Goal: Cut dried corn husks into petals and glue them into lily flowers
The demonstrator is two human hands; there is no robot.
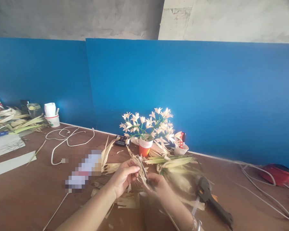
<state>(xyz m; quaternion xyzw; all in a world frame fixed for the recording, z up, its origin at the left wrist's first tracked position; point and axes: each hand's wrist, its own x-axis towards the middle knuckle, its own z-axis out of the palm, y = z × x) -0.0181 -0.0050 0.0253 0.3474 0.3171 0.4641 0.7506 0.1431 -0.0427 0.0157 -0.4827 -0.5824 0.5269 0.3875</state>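
1. Two things are held. The left hand (125,176) pinches a strip of husk (135,158) between thumb and fingers, seemingly to steady it beside the blades.
2. The right hand (161,186), partly blurred, is wrapped around scissors (144,172), tips pointing up and away, likely to keep them angled along the strip. Whether the blades are cutting, I cannot tell.
3. Scraps (127,202) lie beneath both hands, where offcuts would naturally drop.
4. A loose pile (180,163) of husks rests just beyond the right hand, probably for easy reach.
5. The glue gun (214,202) lies right of that wrist, handle toward the person, a placement that suits the right hand.
6. Straight ahead, an orange cup (144,149) bears pale flowers (149,123) on green stems. Several rims show, so it looks like nested cups, perhaps for stiffness.
7. Just right of it, a small white cup (182,149) keeps a red object (182,140) upright; what that is stays unclear.
8. Far left, another white cup (52,121) contains a white container (49,109), leaning slightly; anything deeper is hidden.
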